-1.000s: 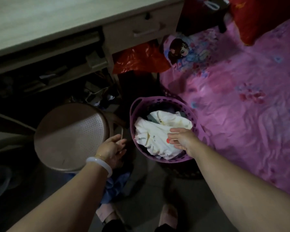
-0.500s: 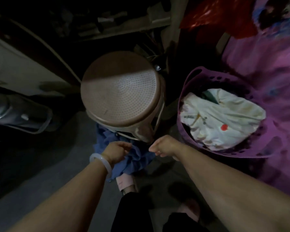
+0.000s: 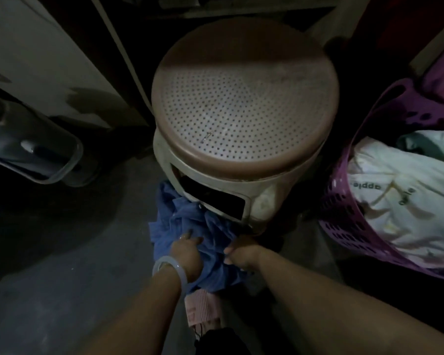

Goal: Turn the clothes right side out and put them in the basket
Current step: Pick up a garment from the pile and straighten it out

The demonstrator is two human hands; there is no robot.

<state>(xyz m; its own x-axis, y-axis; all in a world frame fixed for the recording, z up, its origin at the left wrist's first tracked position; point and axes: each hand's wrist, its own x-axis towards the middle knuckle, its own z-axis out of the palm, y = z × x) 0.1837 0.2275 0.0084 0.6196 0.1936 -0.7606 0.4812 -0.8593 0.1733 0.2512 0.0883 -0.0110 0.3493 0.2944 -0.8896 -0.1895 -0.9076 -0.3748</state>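
Two hands in view, both down on one blue garment (image 3: 190, 226) that lies crumpled on the grey floor (image 3: 62, 265) at the near foot of the stool. Left hand (image 3: 186, 254): fingers curled into the blue cloth, gripping a bunch of it; one pale bangle (image 3: 168, 265) on that wrist. Right hand (image 3: 241, 252): also closed on the cloth at the garment's right edge, knuckles up, fingertips hidden in the folds. The hands sit close together, not touching. One round stool (image 3: 244, 103), brown perforated seat, beige body with a dark rectangular opening on the near side; the blue garment touches its base and runs partly under the near-left edge. One purple perforated basket (image 3: 344, 213) at the right edge of frame, just beside the stool, tilted toward the camera. Inside it, one white garment (image 3: 395, 201) with "apple" printed on it, filling most of the visible part; a bit of grey-green fabric shows at the far side, too little to identify. One clear plastic container (image 3: 31, 147) on the floor at the left edge, well apart from the stool. One pink slipper (image 3: 203, 308) visible under the forearms, touching the garment's near edge. Lighting is dim; whether the blue garment is inside out cannot be told.
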